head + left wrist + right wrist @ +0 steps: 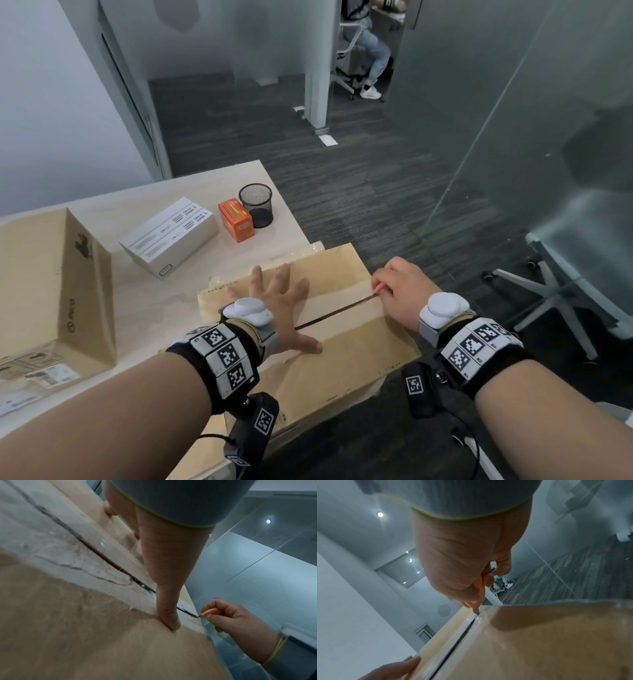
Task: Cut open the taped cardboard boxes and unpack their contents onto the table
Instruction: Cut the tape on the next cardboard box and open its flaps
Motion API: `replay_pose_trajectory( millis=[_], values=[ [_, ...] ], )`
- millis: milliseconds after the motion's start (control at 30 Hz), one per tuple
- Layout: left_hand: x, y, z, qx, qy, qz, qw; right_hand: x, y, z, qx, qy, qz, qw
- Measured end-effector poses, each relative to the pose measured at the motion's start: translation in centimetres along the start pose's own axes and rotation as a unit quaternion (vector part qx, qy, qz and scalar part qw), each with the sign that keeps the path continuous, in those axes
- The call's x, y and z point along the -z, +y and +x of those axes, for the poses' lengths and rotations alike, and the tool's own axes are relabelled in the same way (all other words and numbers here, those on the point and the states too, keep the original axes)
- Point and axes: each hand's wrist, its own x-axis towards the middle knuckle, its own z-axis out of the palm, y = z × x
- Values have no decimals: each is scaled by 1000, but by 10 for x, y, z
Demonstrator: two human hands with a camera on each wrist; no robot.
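Observation:
A flat cardboard box (342,353) lies at the table's near right corner, its taped centre seam (337,310) slit into a dark line. My left hand (274,298) lies flat on the box top with fingers spread, thumb (169,616) pressing near the seam. My right hand (397,287) grips a small orange cutter (210,612) at the box's far right edge. Its blade tip (476,611) sits in the end of the seam (464,631). A second, larger cardboard box (51,284) stands at the left.
On the wooden table (144,308) lie stacked white boxes (169,236), an orange carton (236,221) and a black mesh pen cup (257,205). A glass wall and a white office chair (561,281) stand at the right. A seated person (370,51) is far behind.

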Motion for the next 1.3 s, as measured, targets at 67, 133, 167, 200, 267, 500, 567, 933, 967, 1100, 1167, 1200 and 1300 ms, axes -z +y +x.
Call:
replay_pose_trajectory(
  millis=[67, 133, 167, 200, 267, 500, 567, 933, 967, 1100, 1167, 1200, 1300],
  values=[
    [1, 0, 1, -1, -2, 2, 1000, 2, 5, 0, -9, 10, 3, 1000],
    [1, -1, 1, -1, -3, 2, 1000, 4, 8, -1, -30, 12, 12, 999],
    [0, -1, 0, -1, -2, 1, 1000, 5, 9, -3, -44, 11, 22, 999],
    [0, -1, 0, -1, 0, 1, 1000, 5, 10, -4, -58, 14, 35, 998],
    [1, 0, 0, -1, 0, 2, 1000, 5, 11, -8, -93, 31, 74, 992],
    [1, -9, 1, 2, 1, 13, 1000, -6, 15, -26, -220, 47, 369, 902],
    [1, -13, 3, 1, 10, 11, 1000, -11, 11, -33, -221, 55, 416, 880],
    [22, -31, -16, 21, 70, -17, 997, 0, -49, -18, -158, 103, 375, 908],
    [25, -35, -19, 23, 65, -28, 997, 1, -55, -15, -151, 101, 375, 909],
    [29, -54, -15, 39, 65, -57, 996, -7, -75, -2, -148, 85, 385, 907],
    [28, -61, -12, 45, 39, -42, 997, -14, -82, 2, -148, 75, 389, 906],
    [27, -64, -10, 45, 20, -34, 998, -18, -83, 3, -149, 73, 383, 909],
    [21, -66, -1, 40, -8, -18, 999, -23, -82, 1, -150, 67, 381, 910]
  ],
)
